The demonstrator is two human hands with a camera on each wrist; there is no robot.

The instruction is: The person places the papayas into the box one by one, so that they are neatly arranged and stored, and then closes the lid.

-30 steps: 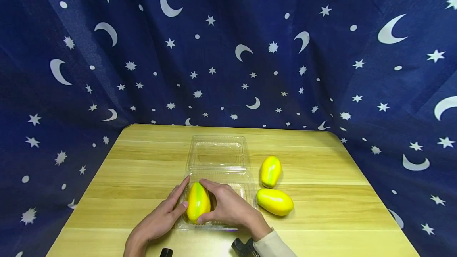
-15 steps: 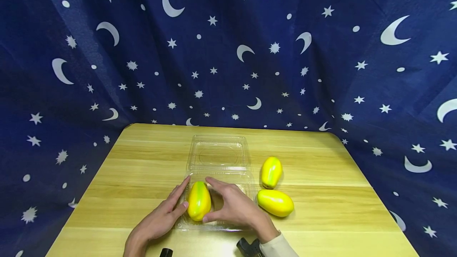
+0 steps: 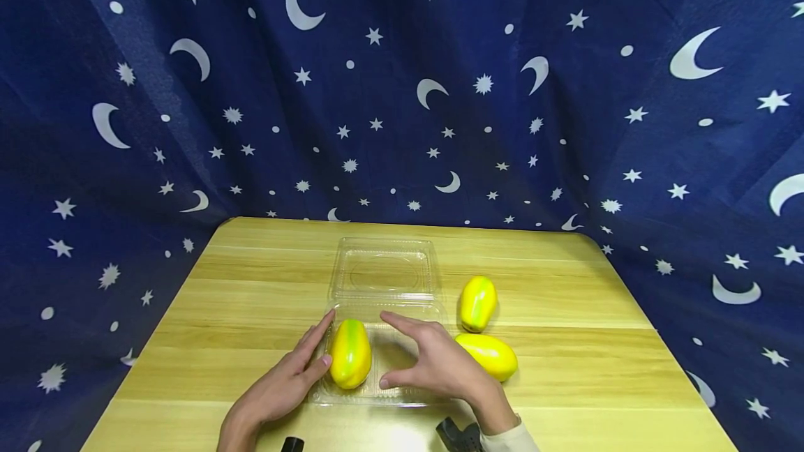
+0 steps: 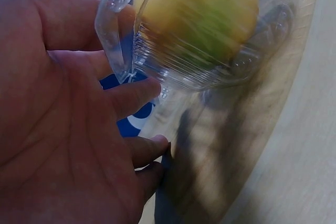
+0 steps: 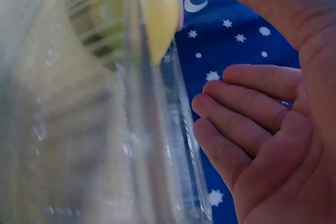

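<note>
A yellow papaya with a green stripe (image 3: 350, 354) lies in the left part of a clear plastic clamshell box (image 3: 411, 312), whose lid (image 3: 384, 272) is folded back. My left hand (image 3: 279, 383) rests along the box's left side, fingers extended and thumb at the rim beside the papaya. The left wrist view shows those fingers by the box's wall, with the papaya (image 4: 202, 19) seen through the plastic. My right hand (image 3: 433, 361) hovers over the box's right part, thumb and fingers spread, holding nothing. Its palm (image 5: 278, 156) faces the box in the right wrist view.
Two more papayas lie right of the box: one upright in view (image 3: 478, 304), the other sideways (image 3: 493, 356) and partly hidden by my right hand. Black wrist-camera parts (image 3: 461, 434) show at the near edge. A dark blue star-and-moon curtain (image 3: 389, 89) hangs behind the wooden table (image 3: 251, 277).
My right hand has let go of the papaya in the box and moved right, its thumb and fingers opening wider. The papaya stays there, and my left hand keeps its place.
</note>
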